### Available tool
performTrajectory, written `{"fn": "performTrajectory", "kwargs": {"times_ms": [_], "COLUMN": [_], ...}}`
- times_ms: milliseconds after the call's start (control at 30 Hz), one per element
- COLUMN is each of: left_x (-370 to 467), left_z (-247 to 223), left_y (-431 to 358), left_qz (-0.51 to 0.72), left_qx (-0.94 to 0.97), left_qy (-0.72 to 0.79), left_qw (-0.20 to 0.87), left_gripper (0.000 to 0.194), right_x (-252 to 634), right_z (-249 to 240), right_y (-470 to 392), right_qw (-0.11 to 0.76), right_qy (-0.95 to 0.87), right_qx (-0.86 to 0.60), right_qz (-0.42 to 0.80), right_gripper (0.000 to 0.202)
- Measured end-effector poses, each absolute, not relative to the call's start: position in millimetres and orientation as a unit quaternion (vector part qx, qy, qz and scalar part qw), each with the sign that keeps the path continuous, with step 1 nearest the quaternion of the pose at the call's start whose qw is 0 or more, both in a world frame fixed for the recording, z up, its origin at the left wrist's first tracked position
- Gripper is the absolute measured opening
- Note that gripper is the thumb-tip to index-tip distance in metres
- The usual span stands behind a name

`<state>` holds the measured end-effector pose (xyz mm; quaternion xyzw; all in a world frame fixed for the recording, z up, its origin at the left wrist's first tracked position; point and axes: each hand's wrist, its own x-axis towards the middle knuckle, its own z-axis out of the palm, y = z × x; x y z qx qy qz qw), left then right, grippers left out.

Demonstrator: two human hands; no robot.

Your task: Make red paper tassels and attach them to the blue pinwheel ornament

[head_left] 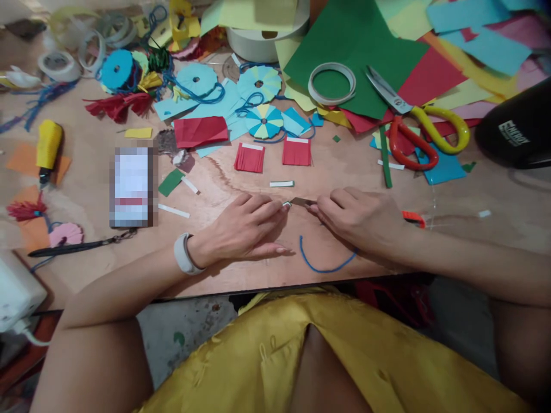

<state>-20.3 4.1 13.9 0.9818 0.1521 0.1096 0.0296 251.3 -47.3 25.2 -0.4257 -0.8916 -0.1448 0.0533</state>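
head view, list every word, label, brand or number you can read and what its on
"ENERGY" in white letters, on the black object at the right edge; the smaller line beneath it is too blurred to read.
Phone screen: pixelated, nothing readable.
No other text can be made out.

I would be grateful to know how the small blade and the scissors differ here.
The blade is held in the right hand, while the scissors lie unheld, partly over coloured papers. The visible part of the blade is far shorter than the scissors. The blade shows as a plain dark strip, whereas the scissors have one red and one yellow handle loop. Both look like metal cutting tools.
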Motion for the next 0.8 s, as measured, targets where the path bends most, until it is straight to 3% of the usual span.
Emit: {"fn": "performTrajectory", "kwargs": {"times_ms": [800], "left_x": [-19.3], "left_z": [15.2], "left_y": [4.2], "left_qz": [0.103], "left_qx": [0.981], "left_qy": [0.157], "left_qw": [0.042], "left_gripper": [0.075], "right_x": [253.8], "right_z": [24.7], "right_y": [-46.2], "right_qw": [0.076], "right_qy": [-0.892], "right_qx": [-0.431], "right_qz": [-0.116], "right_gripper": [0.029]}}
